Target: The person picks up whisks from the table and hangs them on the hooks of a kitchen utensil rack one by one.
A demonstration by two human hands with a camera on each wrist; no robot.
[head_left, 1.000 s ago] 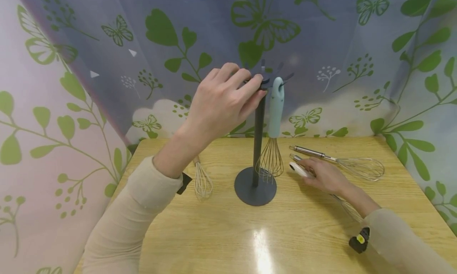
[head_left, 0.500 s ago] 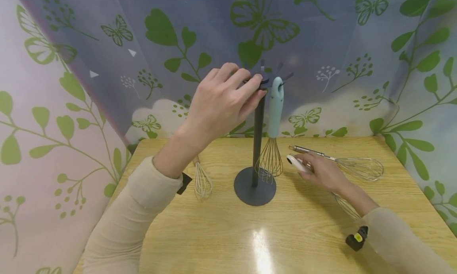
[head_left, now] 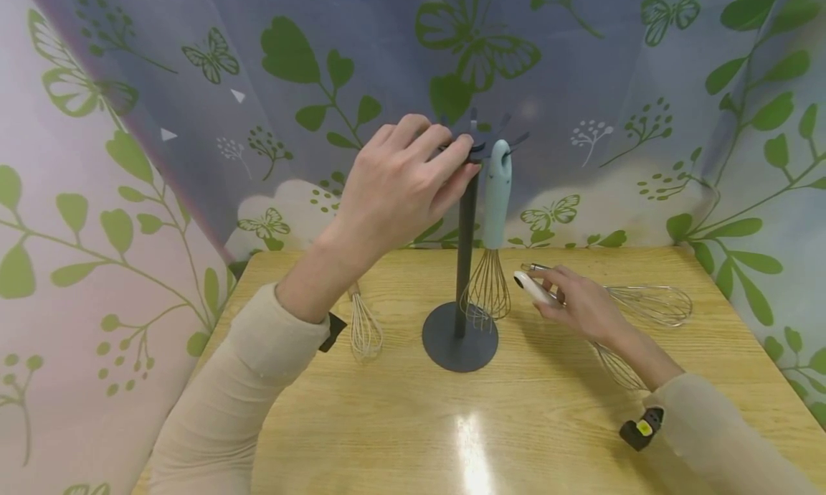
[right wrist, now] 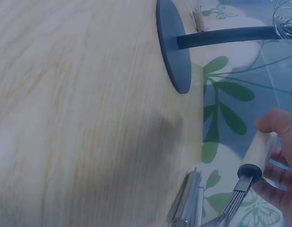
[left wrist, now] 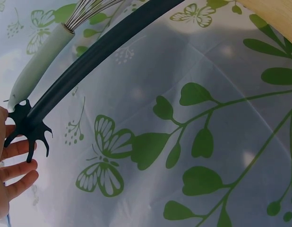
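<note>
At the top of a dark utensil stand (head_left: 466, 251), my left hand (head_left: 401, 176) grips the hook ring between thumb and fingers. In the left wrist view the hooks (left wrist: 36, 137) spread in front of its fingers. A whisk with a pale blue handle (head_left: 497, 201) hangs from one hook, wires down beside the post. My right hand (head_left: 583, 305) holds a whisk by its white handle (head_left: 534, 287), tilted above the table to the right of the stand. A black collar (right wrist: 250, 172) joins that handle to the wires; the wire head is partly hidden behind my wrist.
A steel whisk (head_left: 652, 305) lies at the back right of the wooden table (head_left: 387, 423), its handle mostly behind my right hand. Two steel handle parts (right wrist: 187, 196) show there in the right wrist view. A small wooden-handled whisk (head_left: 366, 326) lies left of the stand. Patterned cloth surrounds the table.
My right hand has lifted the white-handled whisk off the table and moved it slightly left and up toward the stand. My left hand stays at the stand's top.
</note>
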